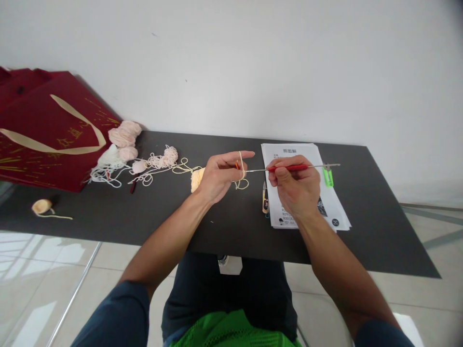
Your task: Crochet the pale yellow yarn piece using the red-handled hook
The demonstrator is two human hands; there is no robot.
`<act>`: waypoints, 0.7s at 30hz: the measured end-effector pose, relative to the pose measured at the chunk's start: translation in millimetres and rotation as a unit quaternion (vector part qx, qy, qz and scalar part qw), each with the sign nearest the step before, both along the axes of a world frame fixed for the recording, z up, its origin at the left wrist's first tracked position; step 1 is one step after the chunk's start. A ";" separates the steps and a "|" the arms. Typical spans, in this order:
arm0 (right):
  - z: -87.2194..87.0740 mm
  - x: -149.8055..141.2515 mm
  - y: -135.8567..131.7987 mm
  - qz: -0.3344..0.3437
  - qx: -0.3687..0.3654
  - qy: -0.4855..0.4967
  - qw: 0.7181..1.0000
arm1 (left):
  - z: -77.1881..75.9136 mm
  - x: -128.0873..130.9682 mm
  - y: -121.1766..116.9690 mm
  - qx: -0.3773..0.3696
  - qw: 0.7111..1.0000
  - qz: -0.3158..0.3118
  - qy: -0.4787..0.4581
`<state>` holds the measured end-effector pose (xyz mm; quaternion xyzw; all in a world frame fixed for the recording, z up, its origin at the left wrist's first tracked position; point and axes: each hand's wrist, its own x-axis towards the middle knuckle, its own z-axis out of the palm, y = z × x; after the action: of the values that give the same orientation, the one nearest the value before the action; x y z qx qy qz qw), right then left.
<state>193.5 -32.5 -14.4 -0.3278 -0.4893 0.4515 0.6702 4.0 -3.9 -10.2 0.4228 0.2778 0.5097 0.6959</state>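
Both forearms (171, 233) slant inward from the near side over the dark counter (376, 217). The left hand (214, 179), index finger stretched rightward, pinches pale yellow yarn (242, 164) looped round that finger; to its right, above the printed sheets (289, 150), the right hand (298, 190) grips a red-handled hook (294, 167), pointed left at the yarn (whether they touch, I can't tell).
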 end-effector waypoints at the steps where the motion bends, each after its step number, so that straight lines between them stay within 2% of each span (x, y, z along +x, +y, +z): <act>1: 0.6 0.3 -0.3 0.003 -0.004 -0.002 1.000 | -0.1 -0.6 0.1 -0.003 1.000 -0.013 -0.003; 8: 2.0 1.0 -2.1 0.052 0.000 0.008 0.999 | 0.6 -1.7 -0.8 -0.016 0.996 -0.084 -0.025; 21: 2.4 0.4 -4.8 0.066 0.015 0.007 0.998 | 2.1 -0.4 -2.4 -0.055 0.988 -0.129 -0.059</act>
<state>194.0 -37.3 -12.0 -0.2817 -0.5120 0.4899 0.6469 3.7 -6.3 -8.2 0.3851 0.2066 0.4235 0.7935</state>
